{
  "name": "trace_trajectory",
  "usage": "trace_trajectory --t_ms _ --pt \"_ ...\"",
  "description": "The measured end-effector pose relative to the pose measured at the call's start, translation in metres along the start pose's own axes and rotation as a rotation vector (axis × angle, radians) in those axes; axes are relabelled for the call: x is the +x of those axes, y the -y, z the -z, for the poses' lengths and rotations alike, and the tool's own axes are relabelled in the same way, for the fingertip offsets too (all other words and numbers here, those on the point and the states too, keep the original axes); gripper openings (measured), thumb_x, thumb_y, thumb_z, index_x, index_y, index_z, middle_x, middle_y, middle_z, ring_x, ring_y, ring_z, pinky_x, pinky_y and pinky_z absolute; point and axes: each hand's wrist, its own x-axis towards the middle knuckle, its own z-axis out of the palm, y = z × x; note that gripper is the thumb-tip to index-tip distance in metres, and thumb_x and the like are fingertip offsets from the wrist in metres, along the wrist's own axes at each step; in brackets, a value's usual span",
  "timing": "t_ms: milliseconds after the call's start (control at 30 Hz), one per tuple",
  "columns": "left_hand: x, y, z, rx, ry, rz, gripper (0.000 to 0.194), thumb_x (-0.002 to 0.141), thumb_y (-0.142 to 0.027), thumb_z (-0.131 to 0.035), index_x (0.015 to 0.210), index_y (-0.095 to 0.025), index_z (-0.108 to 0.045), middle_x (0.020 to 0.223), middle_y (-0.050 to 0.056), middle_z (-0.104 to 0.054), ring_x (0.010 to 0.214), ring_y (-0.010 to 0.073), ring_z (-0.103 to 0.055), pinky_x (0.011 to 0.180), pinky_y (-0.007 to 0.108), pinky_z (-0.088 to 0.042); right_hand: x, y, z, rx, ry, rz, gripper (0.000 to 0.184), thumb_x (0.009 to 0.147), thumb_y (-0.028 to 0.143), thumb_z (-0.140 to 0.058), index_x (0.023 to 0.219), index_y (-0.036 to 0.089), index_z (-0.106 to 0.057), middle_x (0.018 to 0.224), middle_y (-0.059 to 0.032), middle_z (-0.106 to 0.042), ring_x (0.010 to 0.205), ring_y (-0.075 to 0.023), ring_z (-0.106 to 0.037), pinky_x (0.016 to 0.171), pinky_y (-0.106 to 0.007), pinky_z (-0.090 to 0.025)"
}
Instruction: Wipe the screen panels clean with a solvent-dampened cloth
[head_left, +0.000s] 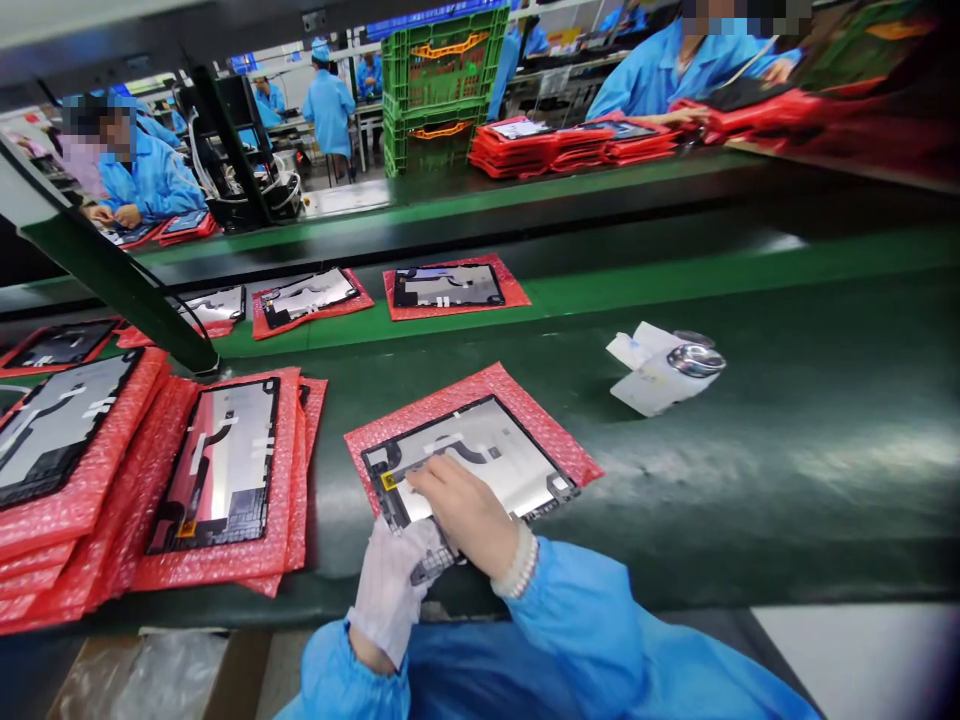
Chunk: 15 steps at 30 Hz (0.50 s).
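Note:
A tablet screen panel, silver-backed with a black frame, lies on a red bubble-wrap sheet in front of me. My left hand, in a white glove, grips the panel's near-left edge. Bare, with its fingers bent together, my right hand reaches over the panel's left part. Its fingertips press at the black flex cable beside a yellow tab. Whatever those fingertips pinch is too small to make out.
At left, screen panels lie on stacked red bubble-wrap. More panels on wrap line the green conveyor strip. White labels with a shiny metal roll sit at right. Beyond are a green crate and workers in blue.

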Motion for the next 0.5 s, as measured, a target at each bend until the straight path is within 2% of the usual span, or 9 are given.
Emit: trace_trajectory --t_ms 133,233,300,367,433,500 --pt "-0.008 -0.006 -0.002 -0.22 0.095 0.053 0.036 0.085 -0.027 -0.055 0.119 -0.017 -0.061 0.113 0.011 -0.067 0.099 0.0243 -0.064 0.093 0.036 -0.049 -0.008 -0.021 0.024 -0.234 0.19 -0.139 0.024 0.091 0.013 -0.041 0.086 0.02 -0.063 0.087 -0.0081 -0.058 0.065 -0.0165 -0.054 0.059 -0.029 -0.043" --pt "-0.01 -0.007 -0.004 -0.33 0.106 0.088 0.042 0.085 -0.03 -0.056 0.125 -0.018 -0.057 0.117 0.011 -0.066 0.099 0.0246 -0.064 0.091 0.036 -0.05 -0.009 -0.047 0.05 -0.274 0.282 -0.292 0.024 0.091 0.016 -0.042 0.083 0.019 -0.065 0.084 -0.0066 -0.058 0.06 -0.0145 -0.054 0.059 -0.027 -0.042" --pt "-0.01 -0.009 -0.005 -0.335 0.092 0.101 0.044 0.085 -0.032 -0.056 0.127 -0.018 -0.056 0.115 0.01 -0.067 0.101 0.0248 -0.064 0.092 0.036 -0.05 -0.001 -0.056 0.059 -0.205 0.23 -0.343 0.024 0.092 0.02 -0.043 0.084 0.019 -0.066 0.084 -0.0058 -0.059 0.066 -0.0155 -0.058 0.065 -0.027 -0.045" --pt "-0.009 -0.015 -0.006 -0.301 0.086 0.116 0.042 0.083 -0.032 -0.058 0.122 -0.017 -0.059 0.11 0.01 -0.069 0.102 0.0248 -0.064 0.092 0.035 -0.05 0.013 -0.054 0.055 -0.076 0.077 -0.32 0.023 0.092 0.022 -0.044 0.092 0.019 -0.067 0.089 -0.0055 -0.061 0.079 -0.0169 -0.06 0.074 -0.027 -0.046" --pt "-0.009 -0.021 -0.007 -0.24 0.062 0.151 0.037 0.081 -0.029 -0.059 0.114 -0.014 -0.064 0.104 0.01 -0.071 0.098 0.0242 -0.065 0.089 0.031 -0.051 0.026 -0.049 0.041 0.062 -0.028 -0.222 0.023 0.093 0.02 -0.043 0.099 0.021 -0.065 0.096 -0.0046 -0.061 0.089 -0.0165 -0.058 0.079 -0.026 -0.045" --pt "-0.009 -0.026 -0.008 -0.199 0.016 0.188 0.034 0.079 -0.025 -0.058 0.11 -0.014 -0.066 0.1 0.01 -0.072 0.094 0.0235 -0.067 0.084 0.028 -0.053 0.035 -0.053 0.026 0.152 0.005 -0.104 0.022 0.091 0.018 -0.046 0.097 0.022 -0.066 0.095 -0.0032 -0.061 0.091 -0.016 -0.057 0.079 -0.025 -0.045"
